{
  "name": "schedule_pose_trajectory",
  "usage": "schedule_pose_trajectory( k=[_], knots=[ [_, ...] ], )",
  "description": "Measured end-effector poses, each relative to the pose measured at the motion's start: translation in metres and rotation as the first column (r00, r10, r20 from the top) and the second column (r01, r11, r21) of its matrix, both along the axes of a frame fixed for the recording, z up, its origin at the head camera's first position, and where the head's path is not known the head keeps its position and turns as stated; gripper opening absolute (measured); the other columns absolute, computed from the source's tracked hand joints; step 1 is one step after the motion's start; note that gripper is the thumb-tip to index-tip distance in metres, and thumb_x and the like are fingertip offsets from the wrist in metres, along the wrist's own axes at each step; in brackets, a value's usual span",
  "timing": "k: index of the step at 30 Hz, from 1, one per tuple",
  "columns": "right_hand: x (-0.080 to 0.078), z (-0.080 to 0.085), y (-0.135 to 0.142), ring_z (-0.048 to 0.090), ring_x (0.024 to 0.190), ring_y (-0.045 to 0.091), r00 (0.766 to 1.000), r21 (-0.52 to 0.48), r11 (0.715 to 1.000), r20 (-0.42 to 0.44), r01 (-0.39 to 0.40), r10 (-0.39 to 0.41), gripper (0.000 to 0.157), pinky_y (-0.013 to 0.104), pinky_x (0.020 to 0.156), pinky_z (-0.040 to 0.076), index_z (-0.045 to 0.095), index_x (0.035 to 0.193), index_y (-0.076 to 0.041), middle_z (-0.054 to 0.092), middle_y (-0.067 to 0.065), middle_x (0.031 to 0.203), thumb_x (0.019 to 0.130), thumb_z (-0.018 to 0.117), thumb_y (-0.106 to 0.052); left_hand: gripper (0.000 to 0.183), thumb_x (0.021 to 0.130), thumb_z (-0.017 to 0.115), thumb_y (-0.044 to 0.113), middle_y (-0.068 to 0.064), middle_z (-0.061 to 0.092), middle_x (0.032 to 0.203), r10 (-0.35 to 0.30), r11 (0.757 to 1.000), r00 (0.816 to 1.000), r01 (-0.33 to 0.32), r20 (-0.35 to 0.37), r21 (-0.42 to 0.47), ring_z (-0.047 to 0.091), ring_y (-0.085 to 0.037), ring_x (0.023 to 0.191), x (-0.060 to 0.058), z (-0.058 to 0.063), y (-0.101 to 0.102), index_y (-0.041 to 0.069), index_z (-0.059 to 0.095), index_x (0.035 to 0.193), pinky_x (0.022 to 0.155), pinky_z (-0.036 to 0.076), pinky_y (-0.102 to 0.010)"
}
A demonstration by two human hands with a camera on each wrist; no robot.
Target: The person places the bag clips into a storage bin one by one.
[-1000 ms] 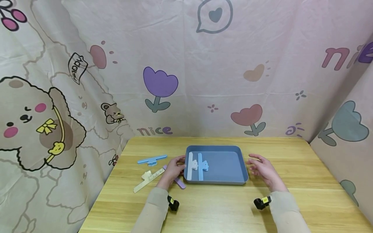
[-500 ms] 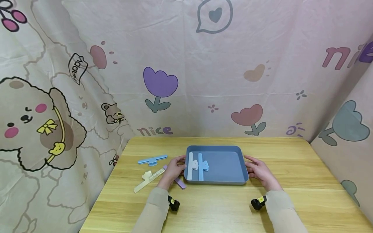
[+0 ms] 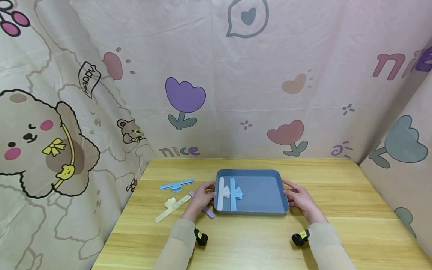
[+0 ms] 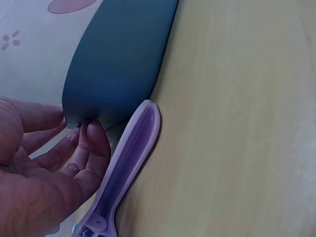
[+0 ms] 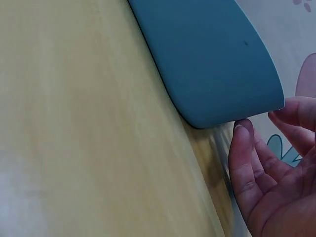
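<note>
A shallow blue-grey rectangular tray (image 3: pixel 263 195) lies on the wooden table between my hands. Inside, along its left side, are a white bag clip (image 3: pixel 221 195) and a light blue bag clip (image 3: pixel 233 200), parallel to each other. My left hand (image 3: pixel 202 197) holds the tray's left end, its fingertips against the outer wall in the left wrist view. On the opposite end, my right hand (image 3: pixel 302 200) grips with bent fingers at the wall and rim. A purple bag clip (image 4: pixel 128 153) lies close by the left hand, partly hidden under it in the head view.
Left of the tray, another blue bag clip (image 3: pixel 176 185) and a cream bag clip (image 3: pixel 173 209) lie on the wooden table (image 3: pixel 249 240). A printed cloth (image 3: pixel 229 75) hangs behind the table and along both sides.
My right hand has come in from the right and now touches the tray's right end. The tray has shifted slightly toward me. My left hand stays at the left end.
</note>
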State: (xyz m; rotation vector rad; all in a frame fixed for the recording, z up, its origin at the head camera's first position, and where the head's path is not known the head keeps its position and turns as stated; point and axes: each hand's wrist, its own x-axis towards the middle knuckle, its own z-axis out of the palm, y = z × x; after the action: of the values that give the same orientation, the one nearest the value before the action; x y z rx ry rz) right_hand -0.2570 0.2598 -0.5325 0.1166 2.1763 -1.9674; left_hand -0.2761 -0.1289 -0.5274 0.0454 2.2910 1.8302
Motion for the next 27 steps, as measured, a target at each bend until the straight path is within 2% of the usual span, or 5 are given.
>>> schedule_pose_trajectory(
  k=[6, 13, 21, 27],
  knots=[
    [0.007, 0.001, 0.001, 0.068, 0.081, 0.026, 1.000, -0.004, 1.000, -0.012, -0.018, 0.018, 0.057, 0.038, 0.068, 0.058, 0.030, 0.153, -0.005, 0.060, 0.028, 0.121, 0.101, 0.051, -0.009, 0.050, 0.093, 0.054, -0.006, -0.019, 0.054, 0.128, -0.031, 0.999, 0.999, 0.031, -0.023, -0.019, 0.060, -0.029, 0.101, 0.005, 0.003, 0.001, 0.001, 0.048, 0.142, 0.075, 0.054, -0.036],
    [0.015, 0.004, 0.002, 0.067, 0.092, 0.027, 0.998, -0.001, 0.999, -0.026, -0.049, 0.049, 0.059, 0.039, 0.070, 0.058, 0.025, 0.154, -0.002, 0.051, 0.033, 0.126, 0.102, 0.050, -0.008, 0.051, 0.091, 0.056, -0.006, -0.019, 0.055, 0.126, -0.055, 0.997, 0.998, 0.054, -0.030, -0.048, 0.061, -0.028, 0.094, 0.013, 0.005, 0.001, -0.002, 0.048, 0.141, 0.071, 0.055, -0.035],
    [0.016, 0.002, 0.005, 0.068, 0.087, 0.029, 0.998, 0.005, 0.998, -0.013, -0.063, 0.063, 0.058, 0.041, 0.069, 0.058, 0.027, 0.154, -0.005, 0.053, 0.033, 0.126, 0.101, 0.051, -0.009, 0.048, 0.093, 0.055, -0.007, -0.022, 0.054, 0.125, -0.070, 0.997, 0.996, 0.068, -0.046, -0.040, 0.062, -0.030, 0.096, 0.016, 0.004, 0.000, -0.004, 0.047, 0.141, 0.070, 0.055, -0.036],
    [0.016, -0.001, 0.006, 0.068, 0.087, 0.027, 0.998, 0.006, 0.998, -0.017, -0.068, 0.069, 0.058, 0.040, 0.069, 0.058, 0.027, 0.155, -0.008, 0.056, 0.029, 0.123, 0.102, 0.051, -0.010, 0.049, 0.093, 0.058, -0.005, -0.023, 0.056, 0.125, -0.068, 0.995, 0.995, 0.063, -0.075, -0.072, 0.062, -0.030, 0.097, 0.020, 0.010, -0.004, -0.006, 0.047, 0.140, 0.074, 0.056, -0.037]
  ],
)
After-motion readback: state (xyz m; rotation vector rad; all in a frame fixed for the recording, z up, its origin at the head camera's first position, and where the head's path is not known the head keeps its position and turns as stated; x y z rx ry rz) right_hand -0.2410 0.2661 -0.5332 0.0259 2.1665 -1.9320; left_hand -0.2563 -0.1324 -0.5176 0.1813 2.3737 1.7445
